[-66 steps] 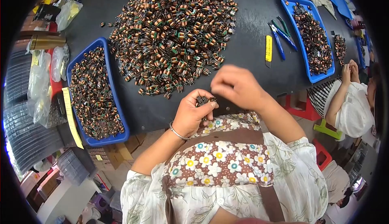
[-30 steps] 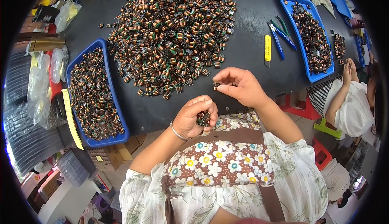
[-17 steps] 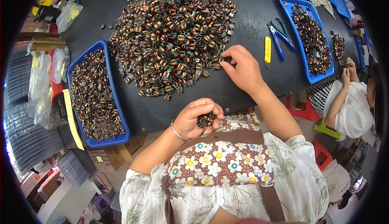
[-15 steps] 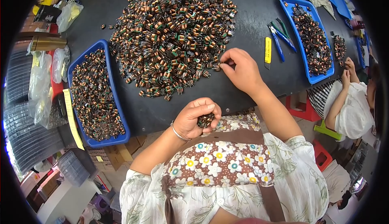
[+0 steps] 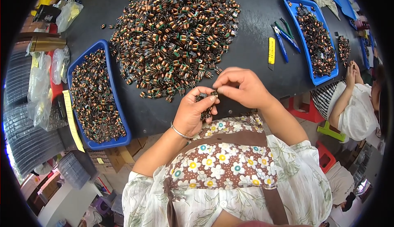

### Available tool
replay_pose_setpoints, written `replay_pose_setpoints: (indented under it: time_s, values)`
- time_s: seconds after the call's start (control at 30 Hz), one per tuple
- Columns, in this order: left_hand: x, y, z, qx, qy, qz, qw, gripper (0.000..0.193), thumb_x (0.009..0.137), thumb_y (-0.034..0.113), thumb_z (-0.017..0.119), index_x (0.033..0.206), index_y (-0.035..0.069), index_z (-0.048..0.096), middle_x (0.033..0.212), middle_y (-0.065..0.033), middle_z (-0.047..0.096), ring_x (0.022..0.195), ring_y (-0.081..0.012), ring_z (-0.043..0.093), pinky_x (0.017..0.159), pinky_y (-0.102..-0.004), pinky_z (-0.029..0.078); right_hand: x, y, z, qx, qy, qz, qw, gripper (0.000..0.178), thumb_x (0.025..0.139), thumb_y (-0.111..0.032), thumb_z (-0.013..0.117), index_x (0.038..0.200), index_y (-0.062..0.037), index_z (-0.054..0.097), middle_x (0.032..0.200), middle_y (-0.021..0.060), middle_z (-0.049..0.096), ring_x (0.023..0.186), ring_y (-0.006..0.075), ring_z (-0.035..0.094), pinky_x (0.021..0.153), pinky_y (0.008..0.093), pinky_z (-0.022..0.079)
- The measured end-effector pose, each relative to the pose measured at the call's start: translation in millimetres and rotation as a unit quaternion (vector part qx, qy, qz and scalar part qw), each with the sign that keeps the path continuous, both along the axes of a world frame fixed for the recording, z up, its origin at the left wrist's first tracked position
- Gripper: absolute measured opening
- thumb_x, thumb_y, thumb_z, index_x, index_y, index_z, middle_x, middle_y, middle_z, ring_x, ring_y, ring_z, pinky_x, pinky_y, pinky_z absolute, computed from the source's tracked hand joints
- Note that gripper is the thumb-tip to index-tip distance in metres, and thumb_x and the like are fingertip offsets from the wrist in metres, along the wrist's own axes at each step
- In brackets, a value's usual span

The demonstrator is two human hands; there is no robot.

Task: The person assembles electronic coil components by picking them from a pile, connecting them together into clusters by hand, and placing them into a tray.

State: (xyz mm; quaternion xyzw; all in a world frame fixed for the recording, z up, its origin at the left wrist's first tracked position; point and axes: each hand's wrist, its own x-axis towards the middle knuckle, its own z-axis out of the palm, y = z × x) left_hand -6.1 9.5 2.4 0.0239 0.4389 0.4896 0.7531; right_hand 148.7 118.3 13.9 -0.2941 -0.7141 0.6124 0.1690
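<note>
Two hands meet over a handful of copper-wound coils at the table's near edge.

The left hand (image 5: 196, 112) is cupped and half closed around a small clutch of coils (image 5: 204, 106), thumb and fingers curled up about them; the right hand (image 5: 242, 88) comes in from three o'clock, its thumb and forefinger pinched tight on a single coil (image 5: 214, 92) right at the left hand's fingertips, so the two hands touch. Up at twelve o'clock sprawls the big heap of coils (image 5: 174, 36) on the dark table (image 5: 250, 50), its nearest strays just beside the hands. At nine o'clock sits a blue tray (image 5: 107, 79) packed with coils; at two o'clock, a second blue tray (image 5: 296, 34), with a yellow utility knife (image 5: 271, 52) and blue-handled cutters (image 5: 283, 42) between it and the heap. Off at three o'clock, another person's arm (image 5: 342, 103) works well apart.
</note>
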Motion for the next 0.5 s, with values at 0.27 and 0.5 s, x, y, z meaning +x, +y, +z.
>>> replay_pose_setpoints:
  time_s: [0.27, 0.5]
  values:
    - [1.1, -4.0, 0.1, 0.009, 0.045, 0.001, 0.999, 0.014, 0.083, 0.008, 0.060, 0.094, 0.008, 0.052, 0.082, -0.0056, 0.061, 0.061, -0.0092, 0.055, 0.043, -0.0199, 0.037, -11.4, 8.5, -22.7, 0.356, -0.136, -0.064, 0.922, 0.026, 0.072, -0.002, 0.063, 0.097, -0.0049, 0.058, 0.087, 0.0078, 0.055, 0.069, 0.0201, 0.055, 0.063, 0.0300, 0.046]
    - [0.2, -6.5, 0.9, 0.019, 0.062, 0.006, 0.998, 0.014, 0.083, 0.008, 0.060, 0.094, 0.007, 0.053, 0.082, -0.0060, 0.062, 0.061, -0.0088, 0.055, 0.042, -0.0193, 0.038, 1.9, -3.3, -8.0, 0.107, -0.070, -0.011, 0.992, 0.024, 0.078, 0.002, 0.058, 0.101, -0.0030, 0.060, 0.086, 0.0053, 0.055, 0.073, 0.0100, 0.053, 0.066, 0.0237, 0.045]
